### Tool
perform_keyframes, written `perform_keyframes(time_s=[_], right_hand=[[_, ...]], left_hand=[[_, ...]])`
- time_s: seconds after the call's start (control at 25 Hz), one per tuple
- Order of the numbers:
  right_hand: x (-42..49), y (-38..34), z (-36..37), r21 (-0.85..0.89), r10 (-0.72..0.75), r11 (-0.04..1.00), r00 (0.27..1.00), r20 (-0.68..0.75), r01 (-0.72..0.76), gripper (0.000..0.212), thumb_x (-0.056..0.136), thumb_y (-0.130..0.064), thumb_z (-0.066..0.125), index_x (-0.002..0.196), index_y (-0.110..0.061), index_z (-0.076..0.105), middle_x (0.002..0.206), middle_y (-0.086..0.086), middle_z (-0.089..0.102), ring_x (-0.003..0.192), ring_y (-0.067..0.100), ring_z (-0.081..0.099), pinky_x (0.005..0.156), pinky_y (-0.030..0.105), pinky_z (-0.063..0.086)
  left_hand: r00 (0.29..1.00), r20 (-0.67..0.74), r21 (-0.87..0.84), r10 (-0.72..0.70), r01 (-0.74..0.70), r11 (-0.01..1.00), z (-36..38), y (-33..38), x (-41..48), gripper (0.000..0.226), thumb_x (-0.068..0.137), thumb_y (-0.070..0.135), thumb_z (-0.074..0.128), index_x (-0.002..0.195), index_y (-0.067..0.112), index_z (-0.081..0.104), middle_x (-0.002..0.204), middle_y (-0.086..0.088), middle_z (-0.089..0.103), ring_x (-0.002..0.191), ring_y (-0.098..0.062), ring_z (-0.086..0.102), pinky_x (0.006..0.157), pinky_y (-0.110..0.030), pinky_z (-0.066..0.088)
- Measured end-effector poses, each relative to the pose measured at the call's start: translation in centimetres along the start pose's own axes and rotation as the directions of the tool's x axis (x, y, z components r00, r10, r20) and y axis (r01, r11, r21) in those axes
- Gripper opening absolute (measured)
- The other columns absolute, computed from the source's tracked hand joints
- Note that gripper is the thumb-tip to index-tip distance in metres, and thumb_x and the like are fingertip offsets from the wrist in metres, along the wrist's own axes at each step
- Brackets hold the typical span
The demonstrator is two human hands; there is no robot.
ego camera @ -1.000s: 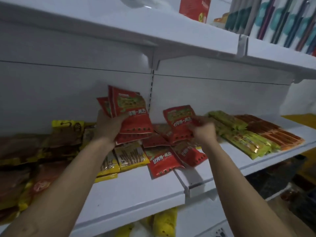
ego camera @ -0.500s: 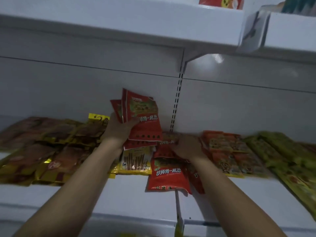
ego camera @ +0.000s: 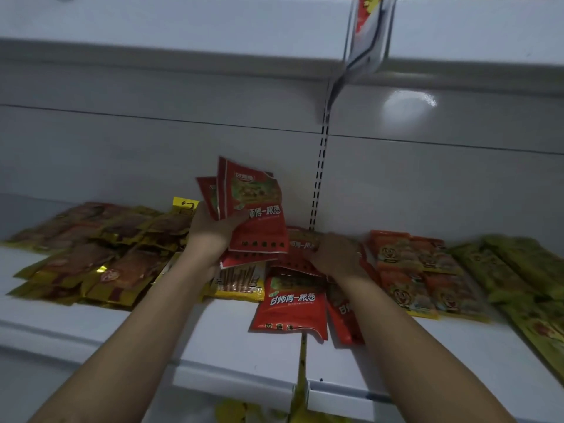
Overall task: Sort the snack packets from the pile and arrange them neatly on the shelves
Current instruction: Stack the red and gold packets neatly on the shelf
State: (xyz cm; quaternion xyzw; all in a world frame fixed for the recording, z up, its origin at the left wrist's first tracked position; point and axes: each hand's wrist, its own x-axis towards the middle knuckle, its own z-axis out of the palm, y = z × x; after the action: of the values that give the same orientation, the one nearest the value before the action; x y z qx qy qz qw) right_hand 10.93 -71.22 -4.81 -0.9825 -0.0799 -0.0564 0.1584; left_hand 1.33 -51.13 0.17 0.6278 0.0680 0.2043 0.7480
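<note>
Store shelving: the white shelf (ego camera: 213, 337) runs the full width of the view, under an upper shelf (ego camera: 183, 25) and against a pale back panel (ego camera: 122, 148) split by a slotted upright (ego camera: 319, 178). Both of your bare forearms rise from the lower edge toward the middle of the shelf.

At the left, brown-and-yellow packets (ego camera: 91, 254) lie flat in overlapping rows. At the far right, green-yellow packets (ego camera: 518, 276) lie in long rows. Just beside them, toward the middle, are orange packets (ego camera: 409, 270) printed with a smiling face.

Between these groups, at the foot of the upright, the loose red packets (ego camera: 290, 306) lie flat in an overlapping jumble. The nearest one is face up, by the seam where two shelf boards meet.

Your left hand (ego camera: 210, 233) grips a bundle of red packets (ego camera: 256, 215). It holds them upright and fanned above the jumble, close to the back panel, with the thumb laid across the front packet.

Your right hand (ego camera: 335, 254) rests back-up on the loose red packets, fingers reaching in among them. Blur hides whether they pinch a packet or only press on it.

A yellow packet of sticks (ego camera: 241, 279) lies flat just below the bundle, between your left wrist and the red jumble. Some yellow packaging (ego camera: 238, 410) shows beneath the shelf's front edge, too dim to identify.
</note>
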Motion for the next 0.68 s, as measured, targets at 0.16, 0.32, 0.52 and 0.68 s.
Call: perform_keyframes(time_s=[0.16, 0.32, 0.52, 0.68], right_hand=[[-0.8, -0.5, -2.0, 0.137, -0.021, 0.990, 0.996, -0.083, 0.032, 0.039, 0.094, -0.042, 0.051, 0.112, -0.011, 0.067, 0.114, 0.011, 0.064, 0.108, 0.030, 0.061, 0.088, 0.033, 0.050], [-3.0, -2.2, -7.2, 0.752, -0.083, 0.659, 0.993, 0.081, -0.006, 0.063, 0.086, -0.058, 0.062, 0.138, -0.026, 0.050, 0.124, -0.003, 0.060, 0.110, 0.019, 0.061, 0.099, 0.040, 0.050], [-3.3, -0.7, -8.5, 0.861, -0.113, 0.505, 0.994, -0.004, 0.061, 0.071, 0.072, -0.023, 0.085, 0.134, -0.027, 0.050, 0.111, -0.004, 0.065, 0.094, 0.013, 0.067, 0.083, 0.029, 0.057], [-1.0, 3.9, -7.7, 0.805, 0.128, 0.593, 0.985, -0.120, 0.021, 0.072, 0.068, -0.019, 0.088, 0.131, -0.023, 0.055, 0.119, 0.004, 0.065, 0.100, 0.022, 0.066, 0.088, 0.038, 0.056]], left_hand=[[1.000, 0.015, -0.009, -0.026, 0.026, 1.000, 0.2, -0.4, -0.5, 0.038, 0.084, 0.010, 0.075, 0.119, 0.010, 0.062, 0.105, -0.009, 0.074, 0.088, -0.026, 0.074, 0.068, -0.038, 0.061], [0.995, 0.064, -0.069, -0.082, 0.087, 0.994, 2.4, -0.7, -1.0, 0.033, 0.080, 0.009, 0.078, 0.110, 0.011, 0.066, 0.100, -0.010, 0.075, 0.085, -0.029, 0.074, 0.072, -0.044, 0.061], [0.973, 0.129, -0.111, -0.193, 0.208, 0.972, 5.5, -0.7, -1.2, 0.024, 0.085, 0.022, 0.074, 0.107, 0.017, 0.066, 0.095, -0.009, 0.076, 0.080, -0.030, 0.074, 0.066, -0.043, 0.060], [0.985, 0.038, -0.029, -0.169, 0.170, 0.985, 5.0, -1.0, -0.6, 0.021, 0.087, 0.013, 0.073, 0.105, 0.017, 0.064, 0.095, -0.008, 0.075, 0.076, -0.027, 0.074, 0.066, -0.042, 0.060]])
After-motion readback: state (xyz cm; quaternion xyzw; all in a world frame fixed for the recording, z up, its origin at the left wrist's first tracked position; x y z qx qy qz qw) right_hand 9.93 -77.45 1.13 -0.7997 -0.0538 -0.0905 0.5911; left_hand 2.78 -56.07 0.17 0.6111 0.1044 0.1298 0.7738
